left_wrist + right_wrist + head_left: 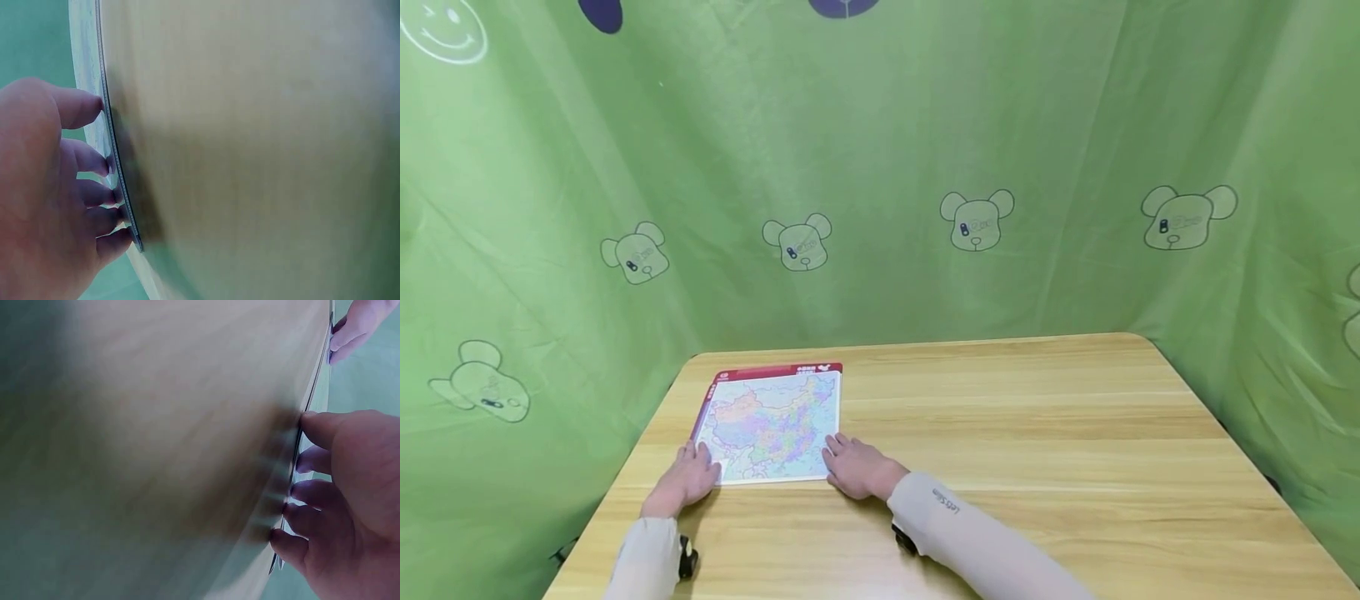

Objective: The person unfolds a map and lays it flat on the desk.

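Note:
A flat map board [767, 425] with a red top border and a map of China in pastel colours lies on the left part of the table. At its near left corner rests my left hand [685, 479], fingers reaching along the left edge. My right hand [856, 467] touches the near right corner with its fingertips. Seen almost edge-on in the left wrist view, the board [90, 44] meets the left thumb and fingertips. The right wrist view shows the right thumb and fingertips against the board's thin dark edge [299, 440]; neither hand is curled round it.
The wooden table [1037, 433] has rounded far corners and extends to the right of the board. Green curtains [887, 150] printed with bear heads hang behind it and on both sides.

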`<control>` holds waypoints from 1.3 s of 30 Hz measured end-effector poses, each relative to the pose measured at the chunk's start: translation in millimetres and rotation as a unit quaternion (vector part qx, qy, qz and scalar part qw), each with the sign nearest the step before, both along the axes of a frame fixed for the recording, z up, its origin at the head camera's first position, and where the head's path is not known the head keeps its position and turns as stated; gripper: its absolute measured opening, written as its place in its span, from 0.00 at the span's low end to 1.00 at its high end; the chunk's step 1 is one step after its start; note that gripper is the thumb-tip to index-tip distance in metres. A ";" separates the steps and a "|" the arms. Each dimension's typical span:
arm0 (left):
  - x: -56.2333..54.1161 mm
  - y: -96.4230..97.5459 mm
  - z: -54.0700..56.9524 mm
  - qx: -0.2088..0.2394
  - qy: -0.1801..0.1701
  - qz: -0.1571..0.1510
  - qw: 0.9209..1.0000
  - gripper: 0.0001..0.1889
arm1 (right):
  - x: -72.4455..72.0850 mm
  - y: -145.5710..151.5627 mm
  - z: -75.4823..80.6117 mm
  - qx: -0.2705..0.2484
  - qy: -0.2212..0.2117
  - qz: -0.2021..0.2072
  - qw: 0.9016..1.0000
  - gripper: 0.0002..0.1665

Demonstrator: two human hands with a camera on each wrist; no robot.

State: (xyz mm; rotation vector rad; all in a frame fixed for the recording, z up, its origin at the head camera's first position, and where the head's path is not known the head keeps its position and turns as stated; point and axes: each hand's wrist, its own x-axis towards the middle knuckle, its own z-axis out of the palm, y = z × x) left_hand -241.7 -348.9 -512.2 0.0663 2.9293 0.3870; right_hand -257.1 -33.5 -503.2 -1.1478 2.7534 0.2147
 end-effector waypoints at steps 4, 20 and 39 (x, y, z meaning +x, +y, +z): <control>1.2 2.9 0.4 0.010 -0.012 0.001 1.000 0.36 | -1.1 3.9 -1.8 -0.001 0.003 0.005 1.000 0.31; 2.0 14.3 -0.6 0.034 -0.017 -0.010 0.999 0.34 | -2.4 19.2 -1.6 -0.002 0.000 -0.001 1.000 0.31; -1.8 28.8 -5.2 0.013 -0.018 -0.028 0.999 0.33 | 1.2 41.6 -0.5 -0.019 -0.016 -0.005 1.000 0.31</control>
